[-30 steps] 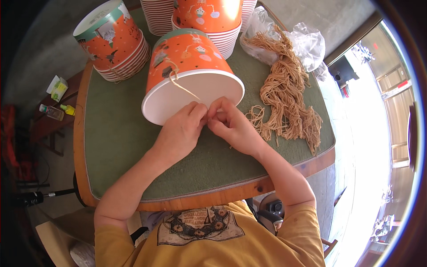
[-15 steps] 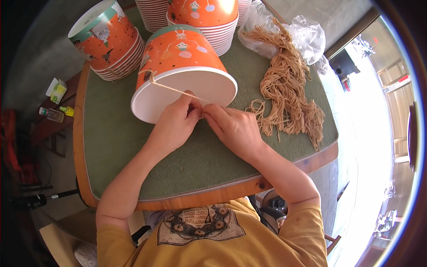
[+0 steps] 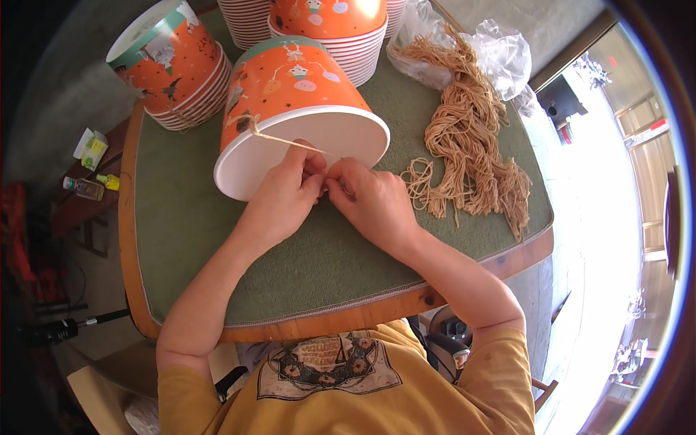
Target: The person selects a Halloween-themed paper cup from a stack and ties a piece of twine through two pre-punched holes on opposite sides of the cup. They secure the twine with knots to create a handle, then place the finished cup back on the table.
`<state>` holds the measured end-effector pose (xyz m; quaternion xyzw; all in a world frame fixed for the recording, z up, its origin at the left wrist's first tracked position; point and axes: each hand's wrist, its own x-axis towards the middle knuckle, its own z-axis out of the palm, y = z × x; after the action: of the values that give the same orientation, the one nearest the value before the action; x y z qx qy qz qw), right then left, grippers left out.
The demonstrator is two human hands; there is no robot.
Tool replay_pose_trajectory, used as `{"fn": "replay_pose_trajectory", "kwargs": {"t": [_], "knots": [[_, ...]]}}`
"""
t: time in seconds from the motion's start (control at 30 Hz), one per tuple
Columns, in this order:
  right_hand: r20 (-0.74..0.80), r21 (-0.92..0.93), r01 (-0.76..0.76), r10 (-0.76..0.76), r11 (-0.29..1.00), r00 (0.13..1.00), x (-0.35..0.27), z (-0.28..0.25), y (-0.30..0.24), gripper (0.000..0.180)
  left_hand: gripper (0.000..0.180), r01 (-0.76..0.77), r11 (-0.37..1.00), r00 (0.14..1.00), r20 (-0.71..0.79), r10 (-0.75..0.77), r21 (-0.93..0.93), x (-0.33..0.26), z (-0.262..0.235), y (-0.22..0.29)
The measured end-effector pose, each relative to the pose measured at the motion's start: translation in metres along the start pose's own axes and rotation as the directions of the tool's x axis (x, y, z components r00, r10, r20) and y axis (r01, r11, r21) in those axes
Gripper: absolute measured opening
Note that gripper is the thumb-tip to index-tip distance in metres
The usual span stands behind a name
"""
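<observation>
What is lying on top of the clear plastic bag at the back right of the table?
A loose bundle of tan twine lies on the plastic bag, spilling forward onto the green table mat. Anything under the twine within the bag is covered.

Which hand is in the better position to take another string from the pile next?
Probably the right hand. The string pile lies on its side of the table, close to it. The left hand is at the bucket rim, pinching the taut string, with the right hand between it and the pile.
</observation>
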<state>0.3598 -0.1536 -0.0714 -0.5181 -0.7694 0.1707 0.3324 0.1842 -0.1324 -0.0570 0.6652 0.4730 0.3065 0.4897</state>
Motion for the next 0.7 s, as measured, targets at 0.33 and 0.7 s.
{"fn": "replay_pose_trajectory", "kwargs": {"t": [0.33,0.7], "knots": [[0.106,0.088,-0.139,0.129,0.986,0.986,0.007,-0.009,-0.004,0.015,0.025,-0.361,0.772,0.885,-0.069,0.461,0.522,-0.013,0.013,0.004],[0.141,0.084,-0.168,0.155,0.982,0.978,0.009,-0.011,-0.004,0.019,0.023,-0.324,0.658,0.837,-0.119,0.534,0.679,-0.016,0.018,0.002]]}}
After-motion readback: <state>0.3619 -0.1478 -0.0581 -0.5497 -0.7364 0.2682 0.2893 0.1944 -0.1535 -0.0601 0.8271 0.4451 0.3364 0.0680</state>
